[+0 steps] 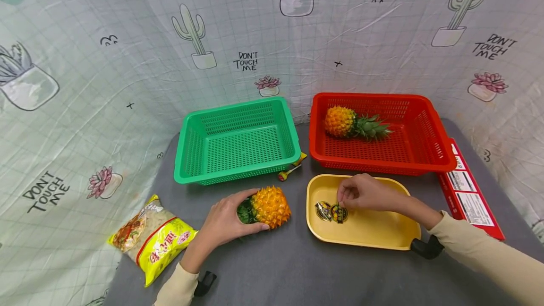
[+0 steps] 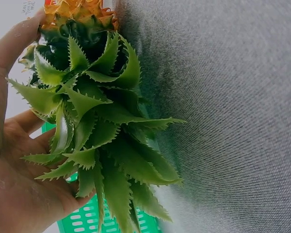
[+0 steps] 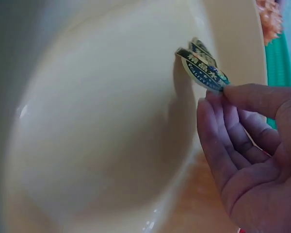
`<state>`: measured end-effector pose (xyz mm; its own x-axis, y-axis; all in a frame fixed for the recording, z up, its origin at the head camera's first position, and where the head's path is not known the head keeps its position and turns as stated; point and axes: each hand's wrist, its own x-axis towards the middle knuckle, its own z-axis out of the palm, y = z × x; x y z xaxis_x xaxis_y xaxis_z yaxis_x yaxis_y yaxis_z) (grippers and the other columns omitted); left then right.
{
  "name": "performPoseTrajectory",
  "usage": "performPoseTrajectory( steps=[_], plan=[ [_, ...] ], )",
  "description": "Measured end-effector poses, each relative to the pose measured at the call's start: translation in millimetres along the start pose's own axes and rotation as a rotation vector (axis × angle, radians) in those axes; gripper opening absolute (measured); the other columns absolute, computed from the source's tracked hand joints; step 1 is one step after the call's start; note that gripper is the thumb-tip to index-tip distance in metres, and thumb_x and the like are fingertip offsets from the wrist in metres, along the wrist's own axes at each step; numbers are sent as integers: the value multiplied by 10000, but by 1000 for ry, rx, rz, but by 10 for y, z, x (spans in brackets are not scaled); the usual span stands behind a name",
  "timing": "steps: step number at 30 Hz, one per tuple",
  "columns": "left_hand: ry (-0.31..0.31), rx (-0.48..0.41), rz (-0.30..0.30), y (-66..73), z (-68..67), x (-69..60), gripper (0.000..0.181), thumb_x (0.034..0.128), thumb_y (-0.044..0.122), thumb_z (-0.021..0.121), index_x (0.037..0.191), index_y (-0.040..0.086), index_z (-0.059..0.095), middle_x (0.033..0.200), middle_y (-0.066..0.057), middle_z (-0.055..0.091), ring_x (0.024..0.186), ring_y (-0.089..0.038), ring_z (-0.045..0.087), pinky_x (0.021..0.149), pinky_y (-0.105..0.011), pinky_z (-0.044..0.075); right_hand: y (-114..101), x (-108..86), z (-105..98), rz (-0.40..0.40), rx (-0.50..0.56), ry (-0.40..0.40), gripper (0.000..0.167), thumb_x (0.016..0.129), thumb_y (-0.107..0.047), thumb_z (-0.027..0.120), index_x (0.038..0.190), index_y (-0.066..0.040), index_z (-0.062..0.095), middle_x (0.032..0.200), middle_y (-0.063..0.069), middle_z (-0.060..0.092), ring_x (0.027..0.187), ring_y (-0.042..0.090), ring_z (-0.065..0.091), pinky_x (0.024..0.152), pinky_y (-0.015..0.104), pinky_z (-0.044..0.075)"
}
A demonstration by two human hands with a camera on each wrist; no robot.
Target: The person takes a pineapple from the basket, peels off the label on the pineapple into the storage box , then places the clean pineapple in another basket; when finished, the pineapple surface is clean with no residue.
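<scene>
My left hand (image 1: 223, 218) grips a pineapple (image 1: 272, 207) lying on the grey table, thumb on the near side and fingers on the far side. Its spiky green leaves (image 2: 97, 116) lie along the palm in the left wrist view. Over the yellow tray (image 1: 369, 242), my right hand (image 1: 367, 192) pinches the edge of a dark, gold-printed sticker label (image 3: 203, 70) between thumb and fingertips. A similar round label (image 1: 323, 211) lies beside it at the tray's left end. In the right wrist view the two labels overlap, so their edges are hard to separate.
A green basket (image 1: 238, 174) stands behind my left hand. The red basket (image 1: 382, 164) at the back right contains another pineapple (image 1: 340, 122). A lollipop (image 1: 289, 173) lies by the green basket. A yellow food bag (image 1: 155, 242) is at left, a red box (image 1: 471, 197) at right.
</scene>
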<state>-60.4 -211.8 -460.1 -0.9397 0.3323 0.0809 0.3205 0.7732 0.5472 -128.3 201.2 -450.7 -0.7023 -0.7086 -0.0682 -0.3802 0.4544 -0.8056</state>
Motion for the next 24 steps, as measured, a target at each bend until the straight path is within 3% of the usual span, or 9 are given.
performPoseTrajectory(
  steps=[11,24],
  plan=[
    [15,1,29,-30,6,9,940,730,764,836,1497,264,625,1375,34,676,1207,-245,657,924,-581,540,54,77,47,-56,-157,-4,175,885,74,743,887,-101,736,800,-73,664,722,78,613,658,268,549],
    [4,9,11,-23,1,11,938,724,795,816,1496,300,619,1377,40,673,1208,-247,654,933,-591,534,0,137,50,-98,-222,-8,233,844,136,695,847,-96,719,766,-80,618,679,108,571,616,241,488]
  ],
)
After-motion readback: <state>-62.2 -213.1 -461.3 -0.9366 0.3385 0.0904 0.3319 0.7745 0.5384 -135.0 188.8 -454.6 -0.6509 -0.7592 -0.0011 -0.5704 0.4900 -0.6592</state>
